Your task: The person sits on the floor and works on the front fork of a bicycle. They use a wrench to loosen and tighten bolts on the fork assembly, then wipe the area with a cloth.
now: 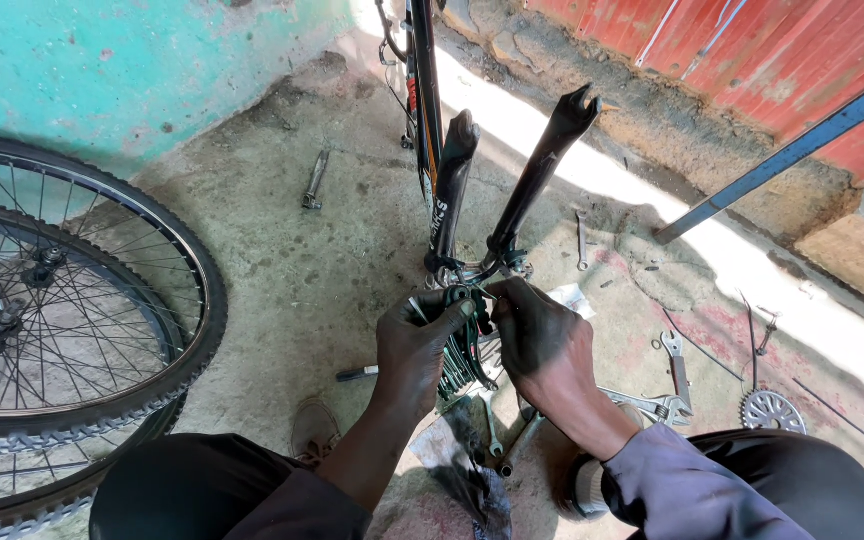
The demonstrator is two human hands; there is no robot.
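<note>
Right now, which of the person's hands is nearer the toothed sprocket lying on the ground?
Right. The right hand works at the fork base, left of the sprocket; the left hand is farther left.

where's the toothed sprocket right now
In the head view, the sprocket lies on the concrete floor at lower right, just right of the adjustable wrench and beyond the person's right hand.

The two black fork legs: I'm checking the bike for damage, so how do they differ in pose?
The left fork leg stands nearly upright, close against the bike frame. The right fork leg leans away to the right, its tip higher and forked in outline. Both are black, point upward, and meet low down just above the left hand and right hand.
</note>
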